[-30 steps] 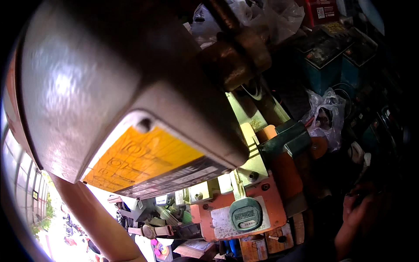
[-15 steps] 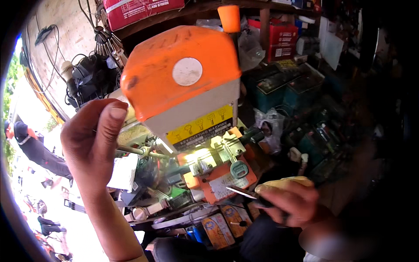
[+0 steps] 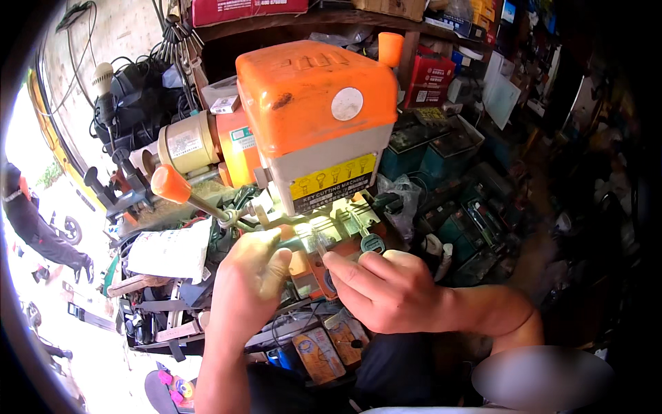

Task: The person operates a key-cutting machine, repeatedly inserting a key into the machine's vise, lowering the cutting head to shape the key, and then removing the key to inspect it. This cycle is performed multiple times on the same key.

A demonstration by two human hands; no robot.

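Observation:
A key cutting machine point(image 3: 310, 90) with an orange hood and grey body stands before me, its clamp area brightly lit. In the right clamp sits a key with a dark round head point(image 3: 372, 243). My right hand point(image 3: 386, 286) pinches another key point(image 3: 320, 243), blade pointing up at the left clamp; its black head shows partly below my fingers. My left hand point(image 3: 248, 279) is curled at the left side of the clamps, thumb beneath the fingers. Glare hides what its fingertips grip.
An orange-knobbed lever point(image 3: 171, 183) juts out left of the machine, near a beige motor point(image 3: 187, 143). White paper point(image 3: 169, 252) lies over tools on the left. Dark teal boxes point(image 3: 441, 148) crowd the right. Small cartons point(image 3: 317, 355) lie below the machine.
My left hand has come down from beside the hood to the clamps. My right hand has brought the key up and left to the left clamp. The view has shifted, showing the lever and motor.

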